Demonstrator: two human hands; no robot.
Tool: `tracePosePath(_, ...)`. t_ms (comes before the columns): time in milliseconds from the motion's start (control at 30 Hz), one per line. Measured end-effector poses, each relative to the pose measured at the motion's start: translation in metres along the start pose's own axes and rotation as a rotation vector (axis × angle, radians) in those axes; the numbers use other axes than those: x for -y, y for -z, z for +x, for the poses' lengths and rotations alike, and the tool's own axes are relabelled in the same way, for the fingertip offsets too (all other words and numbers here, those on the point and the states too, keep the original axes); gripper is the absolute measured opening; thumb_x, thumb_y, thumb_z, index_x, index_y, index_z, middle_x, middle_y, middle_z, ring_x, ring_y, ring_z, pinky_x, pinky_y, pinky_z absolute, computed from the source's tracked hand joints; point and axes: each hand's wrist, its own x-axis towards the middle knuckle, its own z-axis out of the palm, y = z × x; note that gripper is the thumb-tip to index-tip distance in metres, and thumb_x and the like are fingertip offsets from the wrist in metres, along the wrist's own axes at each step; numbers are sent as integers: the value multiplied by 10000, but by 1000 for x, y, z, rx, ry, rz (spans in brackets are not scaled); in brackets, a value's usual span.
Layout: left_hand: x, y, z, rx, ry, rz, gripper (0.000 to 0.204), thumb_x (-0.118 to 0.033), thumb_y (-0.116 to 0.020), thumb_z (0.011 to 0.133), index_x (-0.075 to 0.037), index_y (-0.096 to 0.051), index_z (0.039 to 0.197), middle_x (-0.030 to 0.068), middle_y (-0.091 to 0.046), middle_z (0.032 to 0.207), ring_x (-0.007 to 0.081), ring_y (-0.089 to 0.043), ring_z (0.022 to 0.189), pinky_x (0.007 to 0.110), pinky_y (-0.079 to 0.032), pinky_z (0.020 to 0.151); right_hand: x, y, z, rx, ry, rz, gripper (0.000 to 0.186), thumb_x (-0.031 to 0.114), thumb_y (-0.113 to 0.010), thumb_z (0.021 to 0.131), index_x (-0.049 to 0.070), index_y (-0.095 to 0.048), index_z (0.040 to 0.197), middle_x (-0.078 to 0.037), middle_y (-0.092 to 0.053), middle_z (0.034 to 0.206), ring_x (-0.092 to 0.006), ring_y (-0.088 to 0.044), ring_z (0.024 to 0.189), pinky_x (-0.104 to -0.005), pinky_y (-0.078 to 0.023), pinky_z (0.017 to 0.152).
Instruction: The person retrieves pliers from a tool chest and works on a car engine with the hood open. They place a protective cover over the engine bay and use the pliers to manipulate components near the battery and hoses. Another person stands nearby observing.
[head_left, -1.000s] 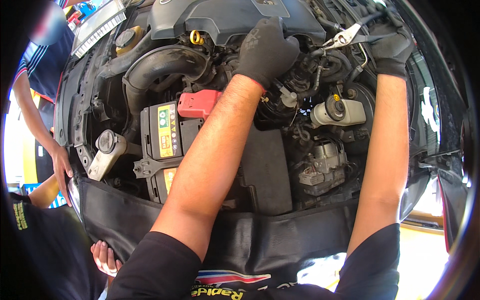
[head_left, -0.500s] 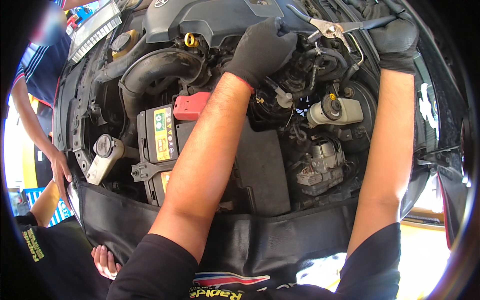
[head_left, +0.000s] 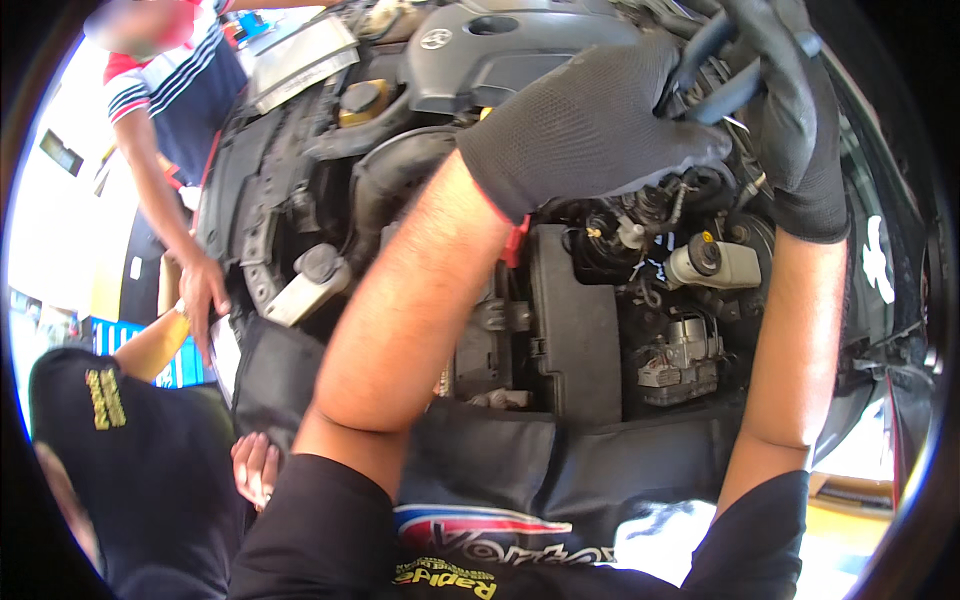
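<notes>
Both my hands wear dark grey knit gloves and meet above the far right part of an open engine bay. Between them are pliers with blue-grey handles (head_left: 728,98), raised close to the camera. My right hand (head_left: 795,120) has its fingers wrapped over the handles. My left hand (head_left: 590,125) reaches across from the left, its fingers curled at the handle ends and its thumb pointing right. The jaws of the pliers are hidden by the gloves. Below the hands lie dark hoses and fittings and a pale fluid reservoir (head_left: 735,266) with a black cap.
A grey engine cover (head_left: 530,50) fills the far middle. A black box (head_left: 575,330) and a metal block with pipes (head_left: 685,365) sit nearer. A black fender cover (head_left: 490,450) drapes the front edge. Two people stand at the left, one resting a hand (head_left: 203,290) on the car's edge.
My left hand has lifted from beside the engine cover and moved right to the pliers. The pliers have turned and risen toward the camera. The whole view has shifted to the left.
</notes>
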Motion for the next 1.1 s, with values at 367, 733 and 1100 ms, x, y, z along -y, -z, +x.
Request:
tracePosePath(367,-76,114,-107,447,208,377,370,-238,-853,732,-35,-661,974,152,-690,845,291,-681,749,404,-527,694,64,-4,-62,901,-22,-438,687,394,-770,926,36,-522,1458,-169,-668,1307,-267,-697,1145,-426,-557,966)
tracePosePath(733,-1,35,-209,303,362,630,465,-471,-811,770,-142,-735,1091,128,-716,1006,351,-698,990,486,-554,855,-23,-9,-220,1098,-115,-691,540,513,-624,967,110,-610,1326,-218,-716,1136,-393,-694,1051,-452,-552,901)
tracePosePath(1100,15,33,-213,333,521,463,551,-448,-825,796,-134,-716,1235,168,-718,1190,371,-667,1132,486,-533,944,-24,8,-191,742,-374,-676,435,437,-651,953,78,-667,1197,-162,-719,1116,-369,-696,1050,-474,-549,900)
